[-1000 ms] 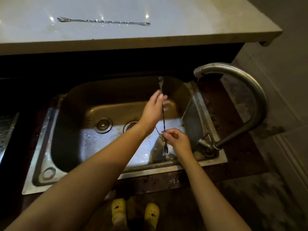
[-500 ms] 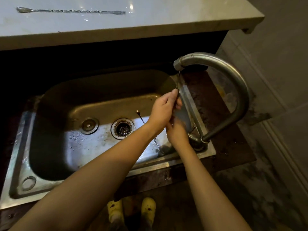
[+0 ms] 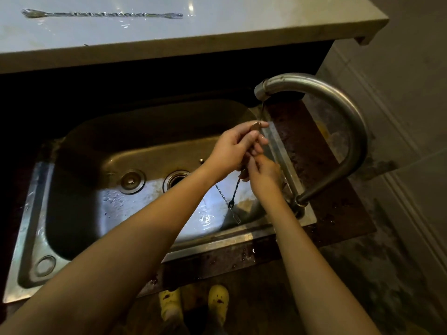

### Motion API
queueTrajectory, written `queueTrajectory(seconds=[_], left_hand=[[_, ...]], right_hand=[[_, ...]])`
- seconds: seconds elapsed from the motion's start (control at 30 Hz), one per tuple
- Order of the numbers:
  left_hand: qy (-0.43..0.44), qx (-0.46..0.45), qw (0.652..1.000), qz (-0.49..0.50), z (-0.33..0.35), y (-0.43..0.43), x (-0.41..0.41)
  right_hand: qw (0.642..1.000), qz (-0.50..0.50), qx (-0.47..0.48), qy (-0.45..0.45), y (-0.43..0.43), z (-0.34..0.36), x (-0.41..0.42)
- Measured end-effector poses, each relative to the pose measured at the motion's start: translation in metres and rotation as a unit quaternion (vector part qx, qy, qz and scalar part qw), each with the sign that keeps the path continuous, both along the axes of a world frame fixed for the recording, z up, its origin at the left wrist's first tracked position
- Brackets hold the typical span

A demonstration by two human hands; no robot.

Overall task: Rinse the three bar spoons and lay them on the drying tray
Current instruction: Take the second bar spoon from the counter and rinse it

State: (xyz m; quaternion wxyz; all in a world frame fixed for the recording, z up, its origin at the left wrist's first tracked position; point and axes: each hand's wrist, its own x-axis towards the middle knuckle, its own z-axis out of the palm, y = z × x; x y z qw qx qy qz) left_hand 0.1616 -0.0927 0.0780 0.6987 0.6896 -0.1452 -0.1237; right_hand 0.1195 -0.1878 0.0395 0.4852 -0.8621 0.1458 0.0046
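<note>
Both hands are together over the right side of the sink (image 3: 29,213), right under the tap (image 3: 314,85), and a thin stream of water (image 3: 262,110) drops from the spout onto them. The left hand (image 3: 232,148) has its grip closed around the upper part of a bar spoon (image 3: 234,193), the bowl end poking out just above the fingertips, and the right hand (image 3: 264,175) is pinched on the same handle just below. The twisted stem hangs down from between the hands, its small fork end dangling above the wet sink floor. A second bar spoon in the sink (image 3: 223,197) lies flat on the bottom, crossing behind the held one, its fork end near the front wall. The third spoon on the table (image 3: 104,14) lies well apart, stretched along the pale top behind the sink. Two drains sit left of the hands, and yellow shoes (image 3: 193,303) show below.
</note>
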Motion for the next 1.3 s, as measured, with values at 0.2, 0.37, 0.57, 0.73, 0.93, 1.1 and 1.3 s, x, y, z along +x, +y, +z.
queueTrajectory(seconds=[0.2,0.37,0.57,0.73,0.93,1.1,1.3], left_hand=[[0.025,0.006,0.999,0.039,0.001,0.003,-0.005],[-0.025,0.055,0.998,0.029,0.005,0.001,-0.007],[-0.029,0.031,0.999,0.023,0.020,0.003,-0.002],[0.010,-0.053,0.997,0.063,0.035,0.007,0.010],[-0.020,-0.080,0.993,0.084,0.047,0.015,0.022],[-0.012,-0.047,0.997,0.062,0.035,0.011,0.012],[0.009,-0.021,0.994,0.107,0.018,0.020,0.011]], right_hand=[[0.999,0.036,-0.029,0.018,0.003,0.004,0.007],[0.997,0.010,-0.052,0.047,0.004,0.002,0.010],[0.999,-0.018,0.020,-0.044,0.005,0.013,0.016],[0.989,0.016,0.053,-0.137,0.004,0.017,0.015],[0.993,0.083,-0.011,-0.085,0.000,0.021,0.026],[0.996,0.041,-0.031,-0.075,0.006,0.022,0.036],[0.991,0.059,-0.067,-0.097,0.011,0.008,0.031]])
